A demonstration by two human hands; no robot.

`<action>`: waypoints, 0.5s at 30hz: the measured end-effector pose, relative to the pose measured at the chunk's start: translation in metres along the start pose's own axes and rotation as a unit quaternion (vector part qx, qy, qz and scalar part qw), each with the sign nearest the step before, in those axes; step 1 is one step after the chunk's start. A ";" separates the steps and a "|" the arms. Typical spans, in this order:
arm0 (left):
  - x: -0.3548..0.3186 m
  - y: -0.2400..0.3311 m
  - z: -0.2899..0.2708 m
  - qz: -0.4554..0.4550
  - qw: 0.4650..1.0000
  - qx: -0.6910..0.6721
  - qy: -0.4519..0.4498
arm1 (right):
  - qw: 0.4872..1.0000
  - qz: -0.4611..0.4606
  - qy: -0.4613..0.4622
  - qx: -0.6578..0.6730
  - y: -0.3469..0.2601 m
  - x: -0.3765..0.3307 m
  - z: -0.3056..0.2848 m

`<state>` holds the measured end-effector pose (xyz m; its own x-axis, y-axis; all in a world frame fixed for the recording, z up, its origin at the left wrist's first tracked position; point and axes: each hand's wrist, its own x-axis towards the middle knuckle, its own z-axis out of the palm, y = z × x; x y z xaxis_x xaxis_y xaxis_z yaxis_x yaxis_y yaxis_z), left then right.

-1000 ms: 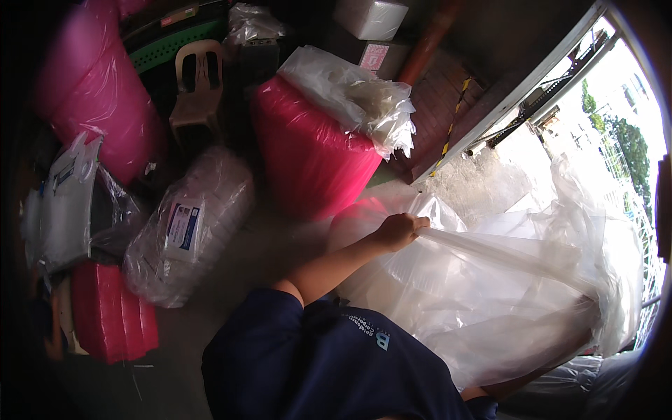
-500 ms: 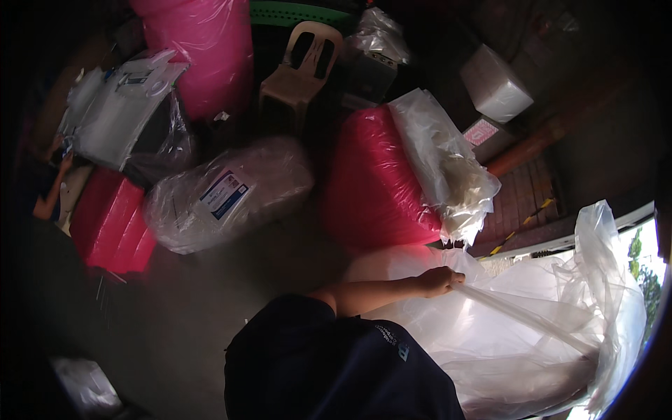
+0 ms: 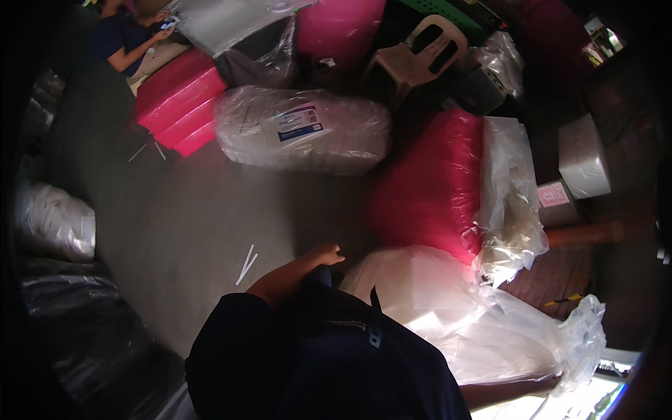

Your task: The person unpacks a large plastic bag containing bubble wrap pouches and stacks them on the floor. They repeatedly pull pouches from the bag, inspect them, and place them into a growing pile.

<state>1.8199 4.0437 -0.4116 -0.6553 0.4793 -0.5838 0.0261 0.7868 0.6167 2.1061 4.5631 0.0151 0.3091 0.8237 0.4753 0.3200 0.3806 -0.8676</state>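
A large clear plastic bag (image 3: 507, 343), puffed out and bulky, lies at the lower right against my body. Its gathered end bunches up near my right hand (image 3: 555, 383), which is closed on the plastic; the fingers are partly lost in glare and folds. My left hand (image 3: 327, 254) is in front of my body with its fingers curled in, off the plastic, and nothing shows in it. Just beyond the bag stands a big red plastic-wrapped bundle (image 3: 430, 185), with loose translucent sheeting (image 3: 509, 189) draped on its right side.
A clear-wrapped bundle with a label (image 3: 350, 136) lies ahead, beside a red wrapped block (image 3: 178, 105). A beige plastic chair (image 3: 406, 63) stands behind. At the far left a person (image 3: 122, 45) sits. White strips (image 3: 246, 266) lie on the floor; a white wrapped box (image 3: 584, 157) is at right.
My left hand has let go of the bag's stretched plastic and moved left, away from it. The bag's end has dropped and bunched by my right hand. The view has turned to the left.
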 end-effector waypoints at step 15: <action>0.019 -0.339 -0.142 -0.445 0.797 -0.306 0.270 | 0.609 -0.198 -0.707 -0.299 0.138 -0.436 0.174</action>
<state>1.6919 3.7306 -0.5568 -0.4415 -0.5311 -0.7231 -0.8960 0.3041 0.3237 1.8599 4.3293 -0.3371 -0.8439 0.4159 -0.3388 0.5183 0.7949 -0.3154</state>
